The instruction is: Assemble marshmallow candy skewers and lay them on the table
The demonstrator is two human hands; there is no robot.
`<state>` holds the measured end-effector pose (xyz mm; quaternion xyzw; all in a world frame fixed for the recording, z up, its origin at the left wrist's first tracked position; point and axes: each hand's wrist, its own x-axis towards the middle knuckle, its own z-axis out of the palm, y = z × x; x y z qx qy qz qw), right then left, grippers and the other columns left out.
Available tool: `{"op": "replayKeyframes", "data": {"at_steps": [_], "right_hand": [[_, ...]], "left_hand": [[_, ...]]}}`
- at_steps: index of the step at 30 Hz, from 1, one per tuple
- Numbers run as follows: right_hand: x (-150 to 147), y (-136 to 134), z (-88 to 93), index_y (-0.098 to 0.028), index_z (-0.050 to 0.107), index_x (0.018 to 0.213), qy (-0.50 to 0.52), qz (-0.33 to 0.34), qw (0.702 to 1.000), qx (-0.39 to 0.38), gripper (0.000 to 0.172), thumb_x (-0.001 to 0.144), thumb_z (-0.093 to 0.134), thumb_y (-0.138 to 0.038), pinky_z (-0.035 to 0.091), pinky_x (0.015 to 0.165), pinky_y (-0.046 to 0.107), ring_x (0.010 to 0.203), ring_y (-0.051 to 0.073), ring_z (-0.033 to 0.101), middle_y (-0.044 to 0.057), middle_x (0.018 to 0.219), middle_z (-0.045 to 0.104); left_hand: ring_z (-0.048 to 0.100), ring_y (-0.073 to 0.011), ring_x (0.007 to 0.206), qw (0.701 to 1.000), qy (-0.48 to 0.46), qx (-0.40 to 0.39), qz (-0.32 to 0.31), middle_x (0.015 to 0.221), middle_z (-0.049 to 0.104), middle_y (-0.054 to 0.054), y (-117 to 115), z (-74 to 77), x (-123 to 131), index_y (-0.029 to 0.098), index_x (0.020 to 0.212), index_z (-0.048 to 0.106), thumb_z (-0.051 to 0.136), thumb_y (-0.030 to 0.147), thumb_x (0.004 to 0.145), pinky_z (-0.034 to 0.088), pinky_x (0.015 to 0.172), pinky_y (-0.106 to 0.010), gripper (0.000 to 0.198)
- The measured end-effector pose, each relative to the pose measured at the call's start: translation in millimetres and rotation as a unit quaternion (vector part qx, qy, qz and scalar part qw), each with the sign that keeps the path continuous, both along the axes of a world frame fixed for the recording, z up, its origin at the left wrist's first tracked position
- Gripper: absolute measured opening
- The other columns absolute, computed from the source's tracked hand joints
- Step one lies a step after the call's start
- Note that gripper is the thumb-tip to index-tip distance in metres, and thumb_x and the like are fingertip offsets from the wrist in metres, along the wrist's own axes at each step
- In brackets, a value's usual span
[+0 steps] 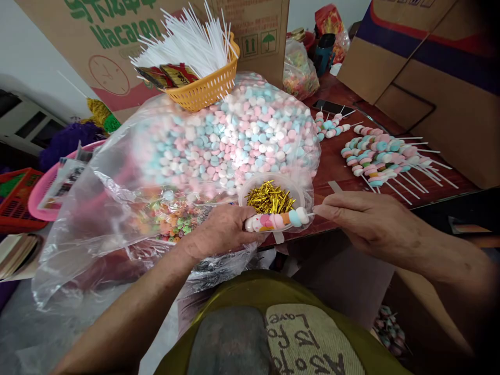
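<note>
Marshmallow skewer (pixel 276 222) — between left hand (pixel 223 229) and right hand (pixel 363 216)

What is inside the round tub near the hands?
Shiny gold strips lie in the tub. They cover its bottom; the marshmallow skewer hides part of its near side.

A dark red table (pixel 331 161) carries a big clear bag of marshmallows (pixel 250 135). Right of that bag lie a pile of filled skewers (pixel 385 153), a few shorter skewers (pixel 332 126) closer to it, and a phone (pixel 326 107). A smaller bag of candy (pixel 299 75) sits behind the big bag's right end. A tub of gold ties (pixel 242 195) stands before it.
</note>
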<state>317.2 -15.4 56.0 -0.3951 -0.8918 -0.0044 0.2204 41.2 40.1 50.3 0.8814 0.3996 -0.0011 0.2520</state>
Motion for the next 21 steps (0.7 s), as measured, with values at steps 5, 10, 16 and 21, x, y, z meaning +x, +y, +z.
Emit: {"op": "replayKeyframes", "data": {"at_steps": [5,10,16,21], "right_hand": [[3,-5,9.3,-0.028,0.066,0.102,-0.016,0.003,1.0,-0.004,0.032,0.084,0.042,-0.018,0.051,0.072,0.031,0.084,0.019,0.062,0.004,0.096,0.069],[-9,-4,2.8,-0.022,0.064,0.1,-0.022,-0.008,0.999,-0.04,0.032,0.082,0.038,-0.012,0.049,0.062,0.03,0.08,0.02,0.062,0.009,0.094,0.066],[-21,2,0.2,-0.019,0.063,0.096,0.019,0.045,0.995,-0.083,0.029,0.081,0.042,-0.007,0.047,0.064,0.026,0.077,0.017,0.061,0.007,0.091,0.063],[-44,12,-9.3,-0.016,0.062,0.097,-0.056,0.049,0.995,-0.058,0.031,0.072,0.048,-0.005,0.042,0.058,0.025,0.073,0.017,0.058,0.007,0.089,0.062]], "left_hand": [[0.057,-0.0131,0.064,0.97,-0.127,-0.199,-0.054,0.071,0.063,0.002,3,3.0,-7,0.019,0.09,0.065,0.069,0.044,0.073,0.039,0.054,-0.021,0.031],[0.058,-0.0147,0.064,0.995,-0.076,-0.063,-0.017,0.071,0.064,0.001,1,2.5,1,0.02,0.09,0.063,0.068,0.047,0.074,0.04,0.056,-0.023,0.031],[0.062,-0.0237,0.069,0.985,0.062,0.164,0.002,0.073,0.066,-0.005,-6,-7.9,17,0.02,0.088,0.062,0.06,0.049,0.079,0.041,0.059,-0.03,0.031],[0.062,-0.0205,0.068,0.999,-0.007,0.015,0.046,0.072,0.065,0.0,-10,-16.9,36,0.021,0.087,0.058,0.069,0.045,0.071,0.041,0.055,-0.026,0.031]]}}
